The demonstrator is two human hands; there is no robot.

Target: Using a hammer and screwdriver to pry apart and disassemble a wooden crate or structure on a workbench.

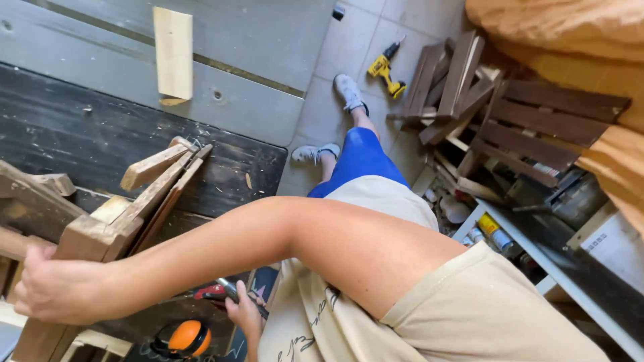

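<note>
Wood (87, 234) is being gripped by my right hand (50, 291), fingers wrapped; my left hand (243, 314) is squeezing a red tool (218, 291).

- Left hand (246, 314) mostly covered by the forearm crossing above it; fingers hidden round a red-handled tool (216, 292), working end out of sight.
- Right hand (50, 289) gripping a wooden frame (94, 234), frame cut off by left and bottom edges.
- Orange ear defenders (182, 338) clipped by bottom edge.
- Spray cans (495, 232) on shelf too small to tell apart.
</note>
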